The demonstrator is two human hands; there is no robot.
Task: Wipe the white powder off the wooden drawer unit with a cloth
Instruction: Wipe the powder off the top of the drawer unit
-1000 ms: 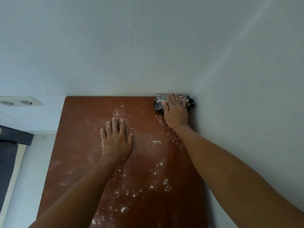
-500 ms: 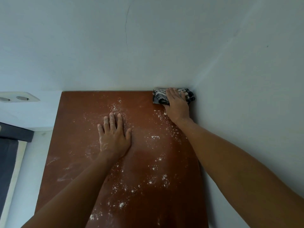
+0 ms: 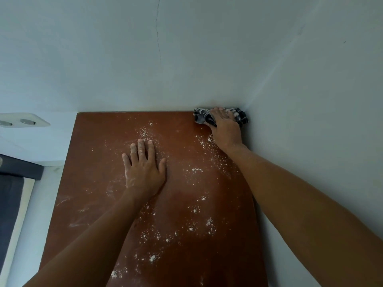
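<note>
Right hand (image 3: pixel 224 129) presses cloth (image 3: pixel 202 118) into drawer unit's (image 3: pixel 93 162) far corner; left hand (image 3: pixel 144 168) lies flat.

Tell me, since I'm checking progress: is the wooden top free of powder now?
No, white powder lies scattered across the top, while the right hand presses the cloth into the far corner.

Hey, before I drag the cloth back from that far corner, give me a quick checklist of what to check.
1. Right hand on the cloth: ok, pressing it down in the far right corner.
2. Cloth flat on the wooden top: ok, bunched but touching.
3. Left hand bracing: ok, flat on the top, though it lies in powder.
4. Powder left to wipe: not ok, specks scattered over most of the top.
5. Path toward you: ok, nothing but powder in it.
6. Cloth clean underneath: cannot tell.
</note>
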